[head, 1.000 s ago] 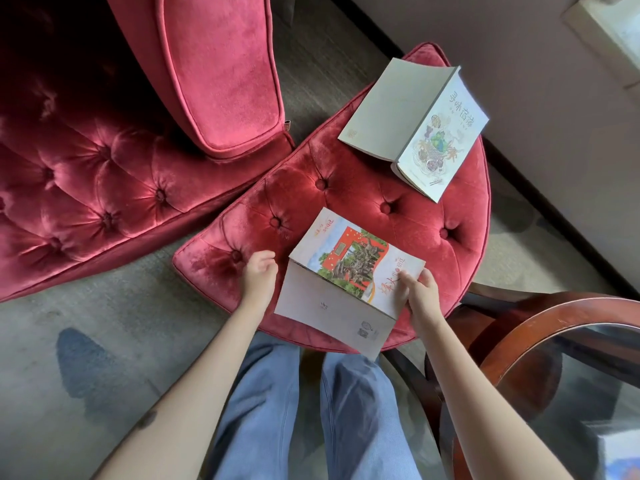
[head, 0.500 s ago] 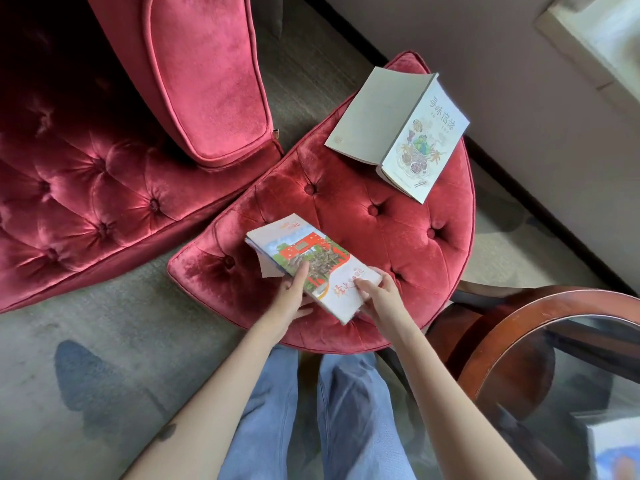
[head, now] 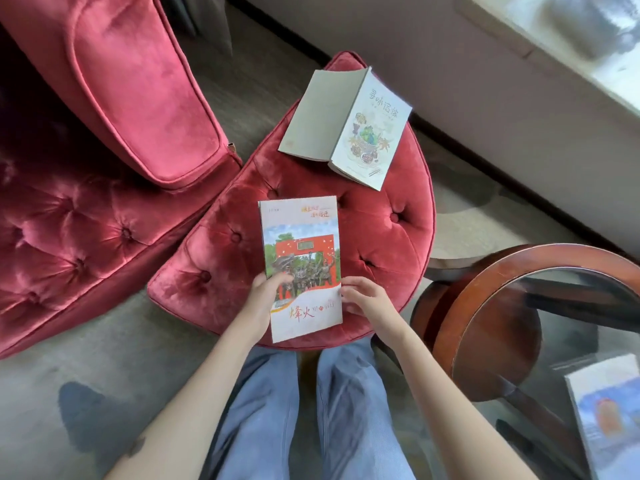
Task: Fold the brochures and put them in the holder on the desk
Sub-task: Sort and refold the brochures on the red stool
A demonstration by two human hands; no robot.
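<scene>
A folded brochure (head: 300,251) with a red gate picture on its cover lies flat on the red velvet footstool (head: 388,237), its long side pointing away from me. My left hand (head: 262,299) grips its lower left edge, fingers lying over the cover. At the lower right edge, my right hand (head: 365,301) pinches the brochure with curled fingers. A second brochure (head: 346,129), pale with a food drawing, stands half open like a tent at the far end of the footstool. No holder shows clearly.
A red tufted armchair (head: 104,168) stands to the left. A round glass table with a wooden rim (head: 485,299) is at the right; a blurred printed item (head: 609,420) lies on it. My legs in blue jeans (head: 304,410) are below. A wall runs along the back right.
The brochure went from half open to folded shut, and turned so its cover faces up lengthwise. Both hands slid to its near end. The camera shifted slightly.
</scene>
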